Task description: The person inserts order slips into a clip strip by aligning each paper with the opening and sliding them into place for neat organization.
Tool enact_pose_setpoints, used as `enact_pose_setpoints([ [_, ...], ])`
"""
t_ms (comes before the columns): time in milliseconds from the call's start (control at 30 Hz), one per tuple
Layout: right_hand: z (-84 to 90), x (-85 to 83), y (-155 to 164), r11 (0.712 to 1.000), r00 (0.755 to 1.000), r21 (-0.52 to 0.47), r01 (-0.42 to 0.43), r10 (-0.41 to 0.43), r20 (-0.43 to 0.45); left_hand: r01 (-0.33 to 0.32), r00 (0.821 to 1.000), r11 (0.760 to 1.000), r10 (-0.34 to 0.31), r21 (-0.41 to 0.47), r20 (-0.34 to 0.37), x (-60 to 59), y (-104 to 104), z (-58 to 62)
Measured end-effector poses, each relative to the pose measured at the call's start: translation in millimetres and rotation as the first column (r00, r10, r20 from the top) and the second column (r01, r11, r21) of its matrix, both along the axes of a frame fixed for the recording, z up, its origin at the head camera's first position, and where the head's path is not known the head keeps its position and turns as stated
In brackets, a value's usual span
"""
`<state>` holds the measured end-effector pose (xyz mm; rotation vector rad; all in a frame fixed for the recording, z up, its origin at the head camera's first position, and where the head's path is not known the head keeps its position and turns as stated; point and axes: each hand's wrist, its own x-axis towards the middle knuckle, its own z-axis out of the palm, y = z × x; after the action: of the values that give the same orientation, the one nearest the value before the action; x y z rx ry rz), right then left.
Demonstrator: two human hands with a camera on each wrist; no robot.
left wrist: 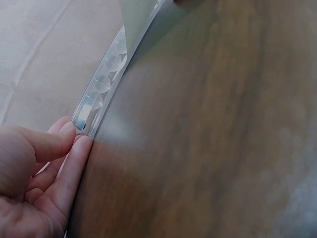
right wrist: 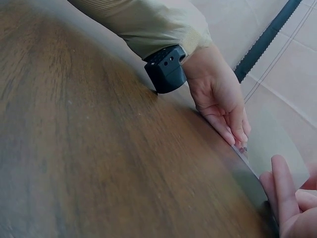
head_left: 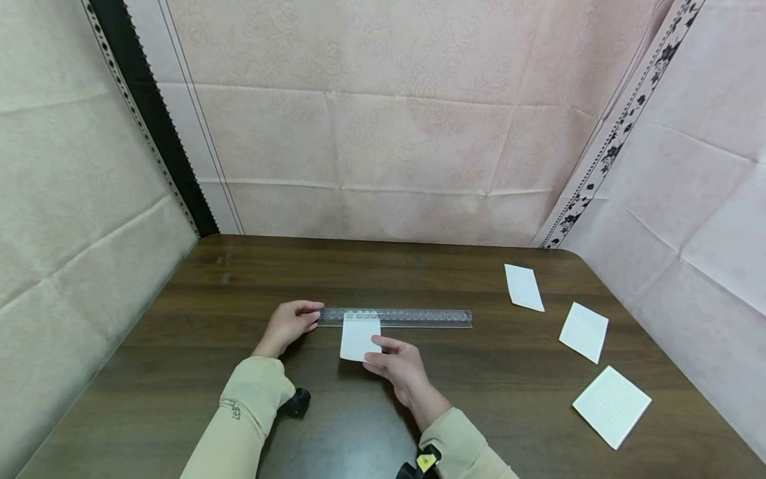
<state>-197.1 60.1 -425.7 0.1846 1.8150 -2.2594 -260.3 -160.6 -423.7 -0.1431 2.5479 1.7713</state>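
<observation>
A clear plastic ruler (head_left: 425,319) lies crosswise on the brown table. My left hand (head_left: 288,326) grips its left end; in the left wrist view, thumb and fingers of that hand (left wrist: 42,173) pinch the end of the ruler (left wrist: 105,84). A small white sheet of paper (head_left: 359,340) overlaps the ruler left of its middle, its near part below the lower edge. At the sheet's lower right side, my right hand (head_left: 402,369) holds it between thumb and fingers. The right wrist view shows the paper (right wrist: 272,144) raised off the tabletop beside the right hand (right wrist: 290,206).
Toward the right side of the table (head_left: 197,399) lie a far white paper piece (head_left: 524,287), a middle paper piece (head_left: 585,332) and a nearer lined paper square (head_left: 612,406). Pale cloth (head_left: 389,146) hangs behind and at both sides.
</observation>
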Motion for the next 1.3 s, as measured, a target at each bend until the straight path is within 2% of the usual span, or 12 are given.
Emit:
enact_pose_setpoints([
  [1300, 0.9, -1.1, 14, 1.0, 1.0, 0.008, 0.005, -0.005, 0.01, 0.0, 1.0, 1.0, 0.0, 0.005, -0.012, 1.1, 0, -1.7],
])
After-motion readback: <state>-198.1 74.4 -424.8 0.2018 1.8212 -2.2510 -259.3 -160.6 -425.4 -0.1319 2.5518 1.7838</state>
